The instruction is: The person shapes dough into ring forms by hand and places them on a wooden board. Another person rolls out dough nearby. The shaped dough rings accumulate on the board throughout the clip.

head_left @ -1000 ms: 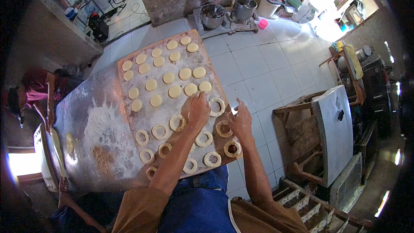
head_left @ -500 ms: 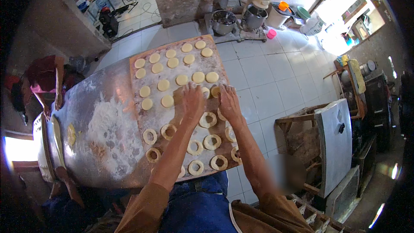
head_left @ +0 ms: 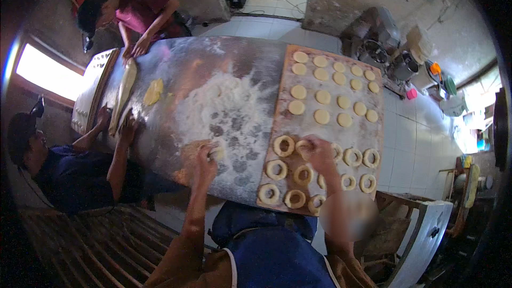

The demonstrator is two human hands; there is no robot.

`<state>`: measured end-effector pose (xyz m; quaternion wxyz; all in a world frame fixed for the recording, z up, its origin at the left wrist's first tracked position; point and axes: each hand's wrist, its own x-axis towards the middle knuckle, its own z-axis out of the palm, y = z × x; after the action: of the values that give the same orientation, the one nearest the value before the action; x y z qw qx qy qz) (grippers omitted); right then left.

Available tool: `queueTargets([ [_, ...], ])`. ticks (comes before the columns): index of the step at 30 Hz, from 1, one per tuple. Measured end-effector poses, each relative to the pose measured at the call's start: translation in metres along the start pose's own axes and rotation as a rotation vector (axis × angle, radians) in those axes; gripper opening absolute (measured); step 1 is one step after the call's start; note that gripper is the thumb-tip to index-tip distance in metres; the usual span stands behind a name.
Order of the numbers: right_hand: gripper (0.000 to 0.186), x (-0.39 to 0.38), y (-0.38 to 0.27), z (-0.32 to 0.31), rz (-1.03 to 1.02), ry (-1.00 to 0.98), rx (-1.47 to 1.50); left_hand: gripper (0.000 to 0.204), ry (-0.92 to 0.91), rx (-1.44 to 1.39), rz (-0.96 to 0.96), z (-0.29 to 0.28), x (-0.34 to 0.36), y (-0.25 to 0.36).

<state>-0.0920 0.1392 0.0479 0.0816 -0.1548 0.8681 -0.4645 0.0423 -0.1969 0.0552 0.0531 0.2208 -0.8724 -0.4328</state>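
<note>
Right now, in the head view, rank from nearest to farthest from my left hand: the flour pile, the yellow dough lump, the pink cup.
1. flour pile, just beyond the left hand
2. yellow dough lump, far-left on the table
3. pink cup, far right, off the table

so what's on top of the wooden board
On the board: plain dough rounds across the far part and dough rings along the near part. The right hand rests on the rings and hides whatever lies beneath it.
</note>
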Motion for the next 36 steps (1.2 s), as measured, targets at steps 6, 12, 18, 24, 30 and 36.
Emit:
queueTargets([
  [6,0.032,0.022,-0.093,0.143,-0.196,-0.213,-0.231,0.045,0.277,0.505,0.155,-0.047,0.001,-0.096],
  [12,0.033,0.009,-0.140,0.202,-0.312,-0.184,-0.319,0.046,0.194,0.580,0.109,-0.035,-0.017,-0.085],
  [18,0.040,0.008,-0.160,0.234,-0.077,-0.355,0.164,0.028,0.077,-0.251,0.042,-0.057,-0.008,-0.062],
  [24,0.037,0.009,-0.173,0.237,0.211,-0.306,0.474,0.025,0.042,-0.398,0.131,-0.067,0.005,-0.060],
  [30,0.058,0.012,-0.193,0.225,0.047,-0.244,0.438,0.023,-0.021,-0.625,0.052,-0.068,0.005,-0.034],
  [36,0.047,0.011,-0.191,0.213,0.224,-0.305,0.932,0.029,-0.289,-1.362,-0.135,-0.059,0.002,-0.029],
])
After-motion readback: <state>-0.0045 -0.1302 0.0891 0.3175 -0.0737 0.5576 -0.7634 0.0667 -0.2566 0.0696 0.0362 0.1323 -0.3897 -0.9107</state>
